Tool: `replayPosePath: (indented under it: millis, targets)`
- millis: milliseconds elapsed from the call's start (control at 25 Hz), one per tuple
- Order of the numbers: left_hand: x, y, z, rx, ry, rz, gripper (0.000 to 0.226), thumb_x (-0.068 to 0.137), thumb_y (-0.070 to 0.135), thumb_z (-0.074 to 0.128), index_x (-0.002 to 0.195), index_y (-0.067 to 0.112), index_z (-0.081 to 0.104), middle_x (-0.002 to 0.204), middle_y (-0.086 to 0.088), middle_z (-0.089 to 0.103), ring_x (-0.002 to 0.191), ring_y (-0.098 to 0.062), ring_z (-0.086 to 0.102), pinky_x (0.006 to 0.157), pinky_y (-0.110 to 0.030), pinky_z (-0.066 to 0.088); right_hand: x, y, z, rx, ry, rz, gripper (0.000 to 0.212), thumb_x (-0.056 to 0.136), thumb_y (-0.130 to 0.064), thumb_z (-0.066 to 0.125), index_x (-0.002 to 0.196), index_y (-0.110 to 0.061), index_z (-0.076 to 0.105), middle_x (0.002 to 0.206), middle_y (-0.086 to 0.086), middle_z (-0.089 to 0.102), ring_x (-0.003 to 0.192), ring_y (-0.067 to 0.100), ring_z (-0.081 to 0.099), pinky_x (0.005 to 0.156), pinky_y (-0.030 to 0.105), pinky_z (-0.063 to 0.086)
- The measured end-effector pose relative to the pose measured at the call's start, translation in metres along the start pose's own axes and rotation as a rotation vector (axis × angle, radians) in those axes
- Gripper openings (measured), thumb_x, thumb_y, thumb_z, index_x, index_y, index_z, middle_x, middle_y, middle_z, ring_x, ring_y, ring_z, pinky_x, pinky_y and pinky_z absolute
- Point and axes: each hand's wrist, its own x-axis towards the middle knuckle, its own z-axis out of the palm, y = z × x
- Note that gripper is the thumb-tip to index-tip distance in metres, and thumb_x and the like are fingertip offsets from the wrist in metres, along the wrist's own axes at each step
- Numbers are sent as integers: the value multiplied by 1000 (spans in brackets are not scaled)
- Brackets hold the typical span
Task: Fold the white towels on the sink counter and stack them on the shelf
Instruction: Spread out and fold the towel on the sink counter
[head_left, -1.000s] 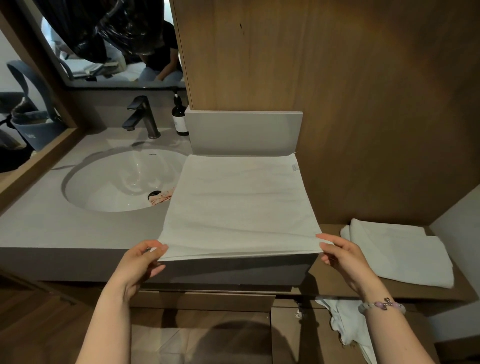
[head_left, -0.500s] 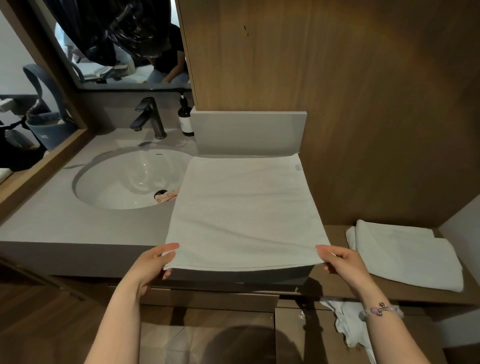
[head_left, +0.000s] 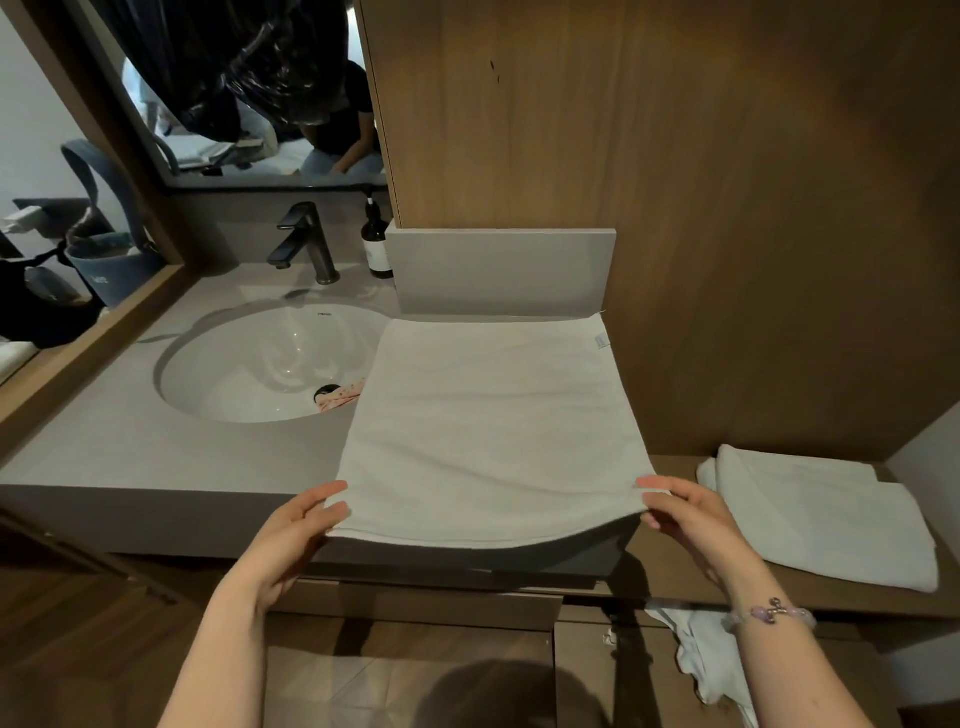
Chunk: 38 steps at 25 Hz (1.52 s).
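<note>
Left hand (head_left: 291, 540) and right hand (head_left: 685, 519) each pinch a near corner of the white towel (head_left: 493, 431), spread on the bench (head_left: 104, 447) right of the sink (head_left: 260, 364).

Item 1: white towel (head_left: 493, 426), centre of frame, spread flat on grey sink counter (head_left: 130, 447); far edge at the counter's back, near edge raised, sagging past the counter front. Item 2: folded white towel (head_left: 810, 519), right of frame, lying on wooden shelf (head_left: 680, 587).
</note>
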Motion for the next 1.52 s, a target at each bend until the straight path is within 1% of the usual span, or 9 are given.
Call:
replayPosePath:
  millis: [160,280,400,640,720,880,1000,1240,1520]
  targets:
    - [1,5,-8,-104,-122,44,53,79,-16,54,124,11,51,117,-8,64,106,-15,62,87,-25,50,1,-15,-10,65,-119,-22,32,80,7,64,106,-12,63,99,5,70,94,17,66,65,13,54]
    - [5,5,-8,-63,-117,71,56,79,-17,54,127,10,49,120,-7,63,114,-19,58,97,-32,43,4,-17,-5,81,-61,-53,21,84,1,62,101,-11,65,90,8,74,84,18,71,64,18,56]
    - [13,9,-5,41,42,109,49,80,-6,64,125,11,54,116,-4,63,113,-19,57,103,-36,39,9,-22,1,-4,56,-144,9,87,-13,63,94,-8,67,79,11,73,68,13,71,56,15,54]
    - [23,25,10,111,335,262,7,88,17,62,90,13,67,83,-3,66,85,-18,61,79,-28,44,21,-34,12,-280,286,-327,41,90,-30,60,61,0,55,52,10,52,49,17,47,50,19,38]
    - [29,30,11,116,359,310,14,90,21,59,79,14,64,76,-6,63,74,-17,57,73,-27,46,26,-38,12,-354,348,-377,48,88,-33,62,53,-4,44,49,10,41,49,18,36,50,26,29]
    - [50,46,17,227,432,363,26,93,30,54,73,13,56,69,-6,55,65,-19,49,62,-27,40,45,-51,15,-448,467,-382,47,86,-42,62,60,-3,54,57,9,51,54,18,41,53,25,30]
    - [70,63,19,314,464,427,36,91,26,57,63,8,42,67,-7,41,61,-20,36,57,-29,29,63,-70,20,-438,459,-385,44,89,-38,60,57,-11,46,66,2,46,57,13,40,50,24,28]
    - [109,82,22,437,487,428,31,92,21,55,64,10,49,92,-9,48,82,-22,45,75,-27,30,106,-86,34,-439,352,-325,31,96,-38,46,84,-10,52,76,0,54,68,8,49,51,21,33]
    - [163,80,21,462,447,421,37,95,21,51,66,-3,50,83,-11,47,76,-27,45,69,-28,28,139,-86,45,-562,408,-314,33,96,-41,43,78,-14,49,72,-1,54,65,12,49,51,24,31]
